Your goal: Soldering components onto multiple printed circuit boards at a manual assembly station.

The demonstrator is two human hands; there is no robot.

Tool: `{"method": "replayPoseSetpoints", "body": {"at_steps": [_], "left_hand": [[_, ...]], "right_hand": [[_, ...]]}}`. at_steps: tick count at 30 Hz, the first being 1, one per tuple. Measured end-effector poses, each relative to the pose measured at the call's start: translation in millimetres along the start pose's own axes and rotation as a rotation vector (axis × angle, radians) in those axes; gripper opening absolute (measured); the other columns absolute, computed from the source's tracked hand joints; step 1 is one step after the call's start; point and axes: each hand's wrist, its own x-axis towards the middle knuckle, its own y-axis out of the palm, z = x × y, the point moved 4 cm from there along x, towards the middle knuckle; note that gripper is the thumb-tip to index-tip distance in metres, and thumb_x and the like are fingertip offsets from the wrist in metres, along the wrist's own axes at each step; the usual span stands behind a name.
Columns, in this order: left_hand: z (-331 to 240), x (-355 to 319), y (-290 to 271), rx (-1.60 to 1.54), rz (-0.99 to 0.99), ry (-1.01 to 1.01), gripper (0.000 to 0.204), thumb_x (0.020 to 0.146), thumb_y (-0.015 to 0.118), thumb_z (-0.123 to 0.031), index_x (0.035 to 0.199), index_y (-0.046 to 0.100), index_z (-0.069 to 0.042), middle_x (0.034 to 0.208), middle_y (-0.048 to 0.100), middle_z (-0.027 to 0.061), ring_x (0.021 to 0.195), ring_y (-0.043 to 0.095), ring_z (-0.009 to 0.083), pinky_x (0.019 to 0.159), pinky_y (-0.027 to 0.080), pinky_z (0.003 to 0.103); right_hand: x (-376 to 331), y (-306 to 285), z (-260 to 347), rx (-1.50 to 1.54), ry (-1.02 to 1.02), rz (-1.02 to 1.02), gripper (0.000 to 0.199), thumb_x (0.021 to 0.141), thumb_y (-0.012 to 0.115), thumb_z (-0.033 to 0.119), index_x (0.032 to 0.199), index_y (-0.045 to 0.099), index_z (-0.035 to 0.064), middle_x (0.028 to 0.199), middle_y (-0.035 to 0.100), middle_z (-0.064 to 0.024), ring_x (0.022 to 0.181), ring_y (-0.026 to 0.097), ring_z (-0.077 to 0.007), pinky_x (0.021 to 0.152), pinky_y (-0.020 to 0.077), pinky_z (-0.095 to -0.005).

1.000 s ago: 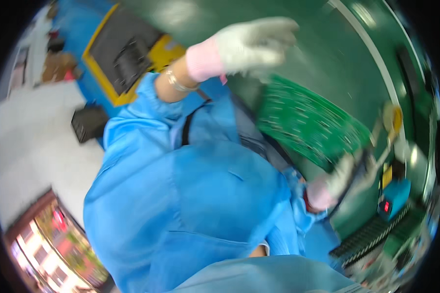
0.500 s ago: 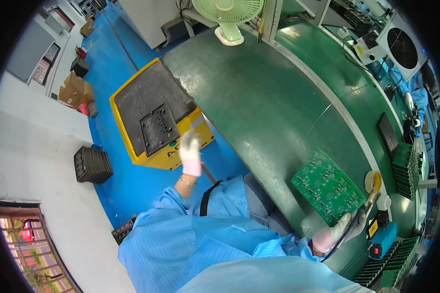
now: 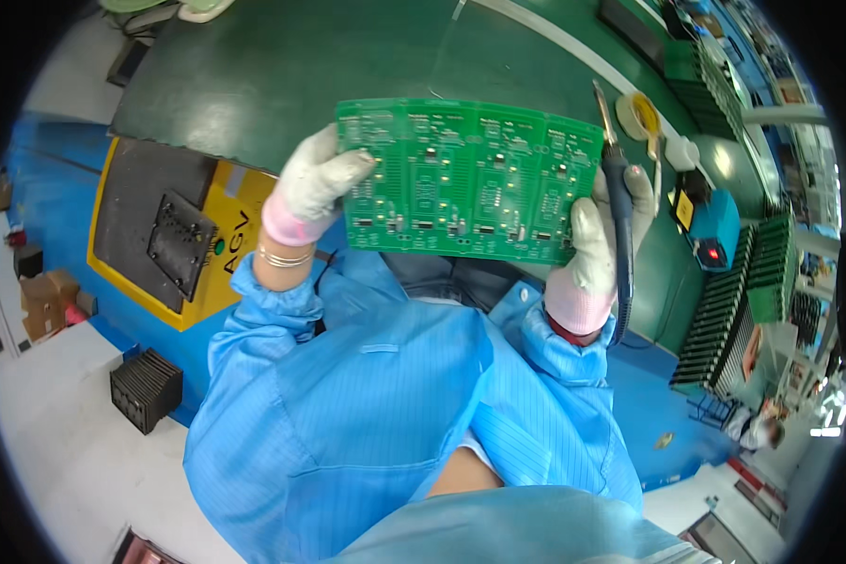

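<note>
The scene is seen from the person's head, facing down from close above; blue coat [image 3: 367,395] and green desk [image 3: 273,66] are caught in one wide, round view.

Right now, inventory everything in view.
circuit board: one, green, centre
soldering iron: one, blue handle, beside board
bench: at least one, green, beyond board
tape roll: one, yellow-white, bench right
display box: one, blue, bench right
racked boards: many, green, far right
cart: one, yellow-grey, left
ribbed stack: one, black, lower left
cardboard: some, brown, far left
smock: one, blue, torso
left hand: one, white-gloved, gripping board's left end
right hand: one, white-gloved, holding iron and board's right end
</note>
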Motion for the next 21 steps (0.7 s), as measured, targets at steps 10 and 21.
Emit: {"method": "replayPoseSetpoints", "body": {"at_steps": [10,21], "left_hand": [[26,-2,7,-0.075,0.201,-0.064,0.075,0.068,0.080,-0.027,0.124,0.044,0.007,0.109,0.060,0.0094,0.093,0.058,0.0171,0.080,0.048,0.028],[14,-4,13,0.015,0.171,-0.053,0.071,0.063,0.078,-0.013,0.122,0.046,0.009,0.109,0.061,0.0114,0.095,0.058,0.0176,0.083,0.048,0.030]], "right_hand": [[-9,-37,5,0.131,0.002,0.048,0.067,0.079,0.072,0.013,0.132,0.030,0.0105,0.122,0.048,-0.0256,0.106,0.054,-0.0272,0.088,0.0456,-0.0365],[-13,-40,3,0.194,0.031,0.001,0.063,0.079,0.069,0.006,0.131,0.034,0.0107,0.123,0.052,-0.0214,0.112,0.053,-0.0264,0.097,0.0423,-0.0387]]}}
